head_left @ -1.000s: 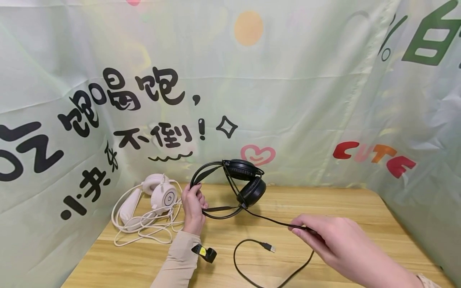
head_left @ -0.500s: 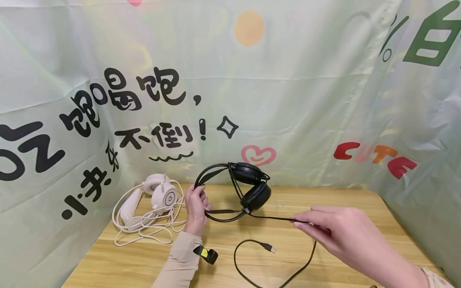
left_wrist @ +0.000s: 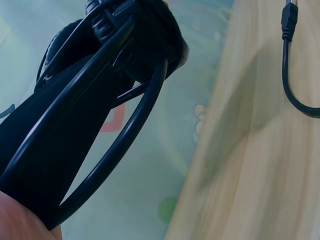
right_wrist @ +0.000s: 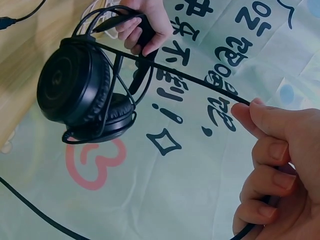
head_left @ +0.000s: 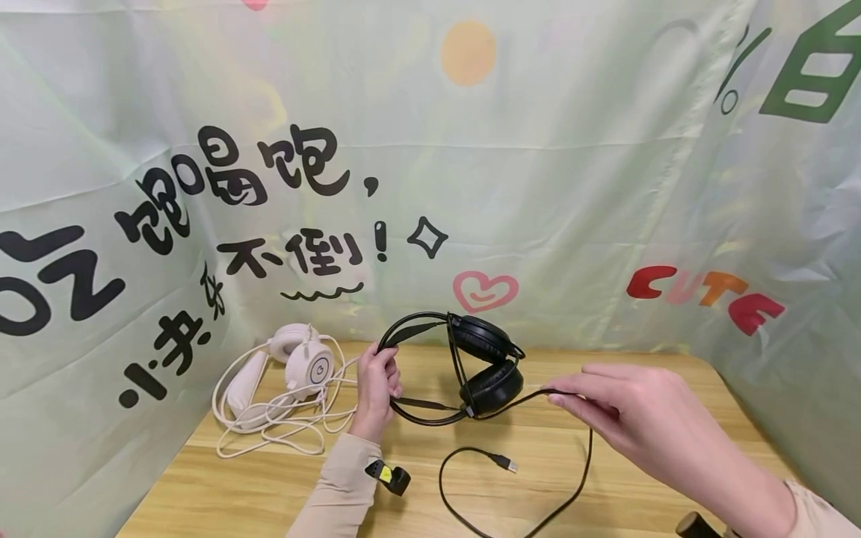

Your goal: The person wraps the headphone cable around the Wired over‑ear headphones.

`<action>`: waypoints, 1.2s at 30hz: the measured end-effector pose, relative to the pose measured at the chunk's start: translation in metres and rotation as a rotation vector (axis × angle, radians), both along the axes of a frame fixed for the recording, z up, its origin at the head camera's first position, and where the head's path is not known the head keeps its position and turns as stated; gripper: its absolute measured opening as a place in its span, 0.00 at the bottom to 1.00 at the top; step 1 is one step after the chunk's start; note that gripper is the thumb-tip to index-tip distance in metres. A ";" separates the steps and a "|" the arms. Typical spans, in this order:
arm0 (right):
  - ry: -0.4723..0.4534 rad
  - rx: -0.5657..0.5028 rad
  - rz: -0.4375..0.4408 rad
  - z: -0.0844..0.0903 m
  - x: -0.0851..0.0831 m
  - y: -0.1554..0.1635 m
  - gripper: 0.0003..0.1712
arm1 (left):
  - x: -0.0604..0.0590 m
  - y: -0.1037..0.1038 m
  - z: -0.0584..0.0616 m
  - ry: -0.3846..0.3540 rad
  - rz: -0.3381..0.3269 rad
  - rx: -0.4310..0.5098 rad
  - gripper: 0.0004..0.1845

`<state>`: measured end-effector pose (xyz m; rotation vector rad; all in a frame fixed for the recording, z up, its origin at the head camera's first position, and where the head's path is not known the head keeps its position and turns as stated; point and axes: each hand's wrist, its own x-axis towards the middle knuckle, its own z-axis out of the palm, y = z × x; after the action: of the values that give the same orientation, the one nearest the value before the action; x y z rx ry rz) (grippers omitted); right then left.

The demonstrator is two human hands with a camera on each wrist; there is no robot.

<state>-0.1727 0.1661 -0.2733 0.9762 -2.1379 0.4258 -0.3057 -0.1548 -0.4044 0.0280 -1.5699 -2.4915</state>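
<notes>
Black headphones: centre of the scene, appearing raised off the table (head_left: 403, 515); ear cups (head_left: 487, 338) toward the right, headband at the left.
Left hand (head_left: 378, 381): fingers curled round the headband.
Right hand (head_left: 639, 407): thumb and forefinger pinching the black cable (head_left: 590, 456) to the right of the ear cups.
Plug (head_left: 503, 462): on the near part of the table, connected to nothing visible.
White headphones (head_left: 308, 368): at the far left, resting on the table, touched by neither hand.
Work done: headphones lifted, cable taken up partway along its length (judged from the present grip).
Work left: headphones not set down; cable loose, neither coiled nor tied.
Readable writing: "CUTE" on the fabric (head_left: 572, 149) at the right; black Chinese characters at the left, among them "喝饱" and "不倒!".
Partly readable: large green character at the far right, cut by the edge.
Brands: round badge (head_left: 320, 370) on the white ear cup, too small to identify; no legible maker's name on the black pair.
</notes>
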 end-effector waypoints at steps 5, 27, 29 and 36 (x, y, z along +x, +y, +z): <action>0.007 -0.002 0.002 0.004 -0.002 -0.003 0.25 | 0.001 0.002 -0.001 -0.006 -0.053 -0.045 0.11; 0.057 0.053 0.088 0.014 -0.016 -0.017 0.28 | 0.006 0.008 0.002 -0.006 -0.196 -0.173 0.11; 0.069 0.056 0.098 0.015 -0.016 -0.019 0.28 | 0.006 0.009 0.002 -0.005 -0.198 -0.176 0.12; 0.080 0.078 0.126 0.018 -0.016 -0.027 0.27 | 0.006 0.011 0.001 -0.006 -0.219 -0.180 0.10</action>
<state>-0.1887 0.1395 -0.2551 1.1580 -2.0410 0.3602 -0.2996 -0.1438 -0.4032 -0.1713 -1.8855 -2.4956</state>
